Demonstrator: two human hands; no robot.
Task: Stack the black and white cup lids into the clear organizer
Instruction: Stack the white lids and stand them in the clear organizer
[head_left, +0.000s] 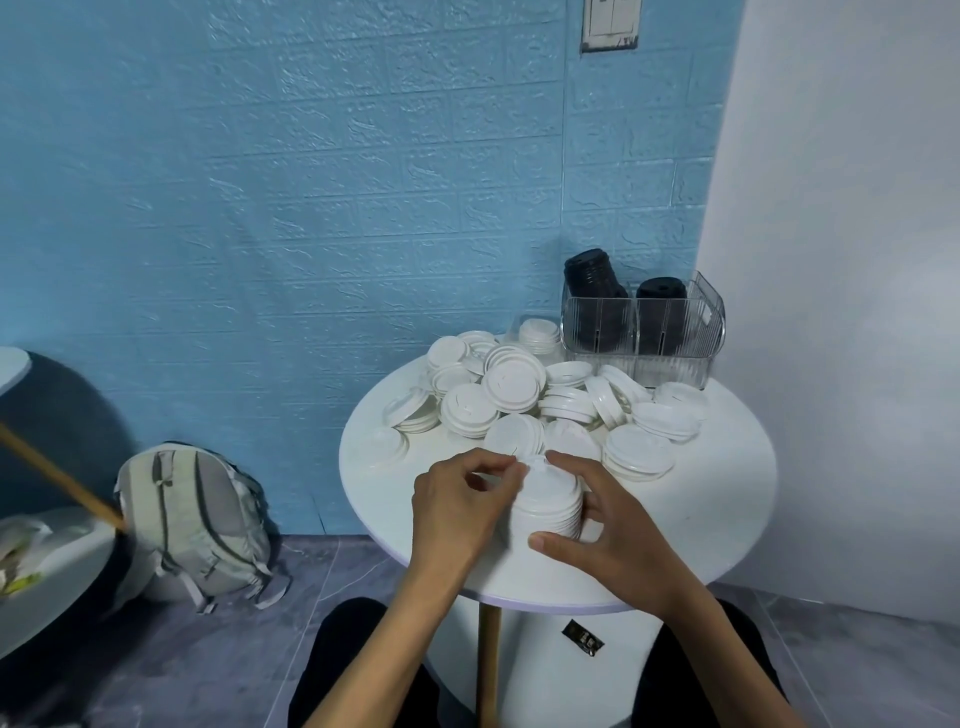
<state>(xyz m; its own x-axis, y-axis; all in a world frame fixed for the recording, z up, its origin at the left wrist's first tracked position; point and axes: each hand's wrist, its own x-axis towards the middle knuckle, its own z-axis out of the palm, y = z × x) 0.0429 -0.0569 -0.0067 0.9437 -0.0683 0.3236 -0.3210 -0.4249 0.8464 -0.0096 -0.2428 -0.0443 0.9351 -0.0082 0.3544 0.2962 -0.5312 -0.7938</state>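
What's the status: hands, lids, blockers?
Left hand and right hand grip white lid stack. Black lids already in organizer. Loose white lids clutter table.

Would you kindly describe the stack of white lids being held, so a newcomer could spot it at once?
Start at the round white table against the blue wall. Near its front edge, below the loose heap of white lids, stands the stack of white lids. It alone is neatly nested upright, gripped between the left hand and right hand.
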